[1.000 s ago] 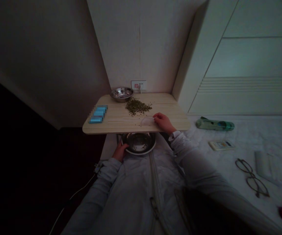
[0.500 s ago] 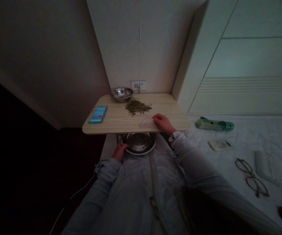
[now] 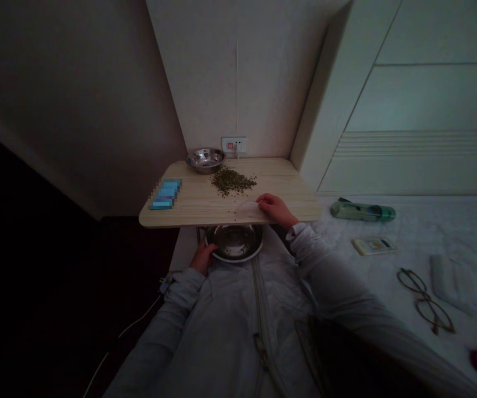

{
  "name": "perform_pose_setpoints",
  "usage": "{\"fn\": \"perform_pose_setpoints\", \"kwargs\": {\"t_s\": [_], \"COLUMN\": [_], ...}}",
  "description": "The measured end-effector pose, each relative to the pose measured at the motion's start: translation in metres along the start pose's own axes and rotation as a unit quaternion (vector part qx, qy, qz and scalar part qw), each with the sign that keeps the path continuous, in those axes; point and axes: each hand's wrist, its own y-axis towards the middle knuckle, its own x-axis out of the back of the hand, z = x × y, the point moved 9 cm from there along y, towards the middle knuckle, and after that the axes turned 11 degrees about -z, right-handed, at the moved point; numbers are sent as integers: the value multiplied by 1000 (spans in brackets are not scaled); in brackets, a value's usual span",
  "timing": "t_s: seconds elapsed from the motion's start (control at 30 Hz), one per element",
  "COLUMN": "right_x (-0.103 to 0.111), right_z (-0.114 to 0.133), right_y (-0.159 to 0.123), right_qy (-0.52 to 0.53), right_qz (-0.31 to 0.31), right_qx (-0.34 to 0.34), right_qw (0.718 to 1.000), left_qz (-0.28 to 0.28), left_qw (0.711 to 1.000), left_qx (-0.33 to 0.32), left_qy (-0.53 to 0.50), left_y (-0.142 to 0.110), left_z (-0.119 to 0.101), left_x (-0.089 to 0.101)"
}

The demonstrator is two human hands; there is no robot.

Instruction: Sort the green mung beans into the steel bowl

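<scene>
My left hand [image 3: 202, 257] grips the left rim of a steel bowl [image 3: 235, 242] held just below the front edge of a small wooden table [image 3: 197, 205]. A few green beans lie in that bowl. My right hand [image 3: 274, 208] rests on the tabletop near the front edge, fingers curled against a pale translucent scrap [image 3: 248, 208]. Behind it a heap of small green beans [image 3: 232, 180] spreads over the table's middle. A second steel bowl [image 3: 205, 158] stands at the back.
A blurred blue item [image 3: 165, 193] lies at the table's left. On the white bed to the right are a green bottle [image 3: 362, 211], a small remote [image 3: 374, 245], glasses [image 3: 426, 300] and a folded cloth [image 3: 445, 282]. A wall socket [image 3: 234, 145] sits behind the table.
My right hand and the pale scrap have slid slightly toward the table's front edge. The left hand and bowl have kept still.
</scene>
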Motion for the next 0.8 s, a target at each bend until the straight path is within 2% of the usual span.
{"fn": "perform_pose_setpoints", "kwargs": {"t_s": [0.27,0.8], "right_x": [-5,-6], "right_z": [2,4], "right_y": [-3,-5], "right_qy": [28,16], "right_qz": [33,44], "right_qx": [-5,-8], "right_qw": [999,999], "left_qz": [9,15], "left_qw": [1000,1000], "left_qx": [-1,1], "left_qy": [-14,-16], "left_y": [1,0], "left_z": [1,1], "left_x": [-1,-2]}}
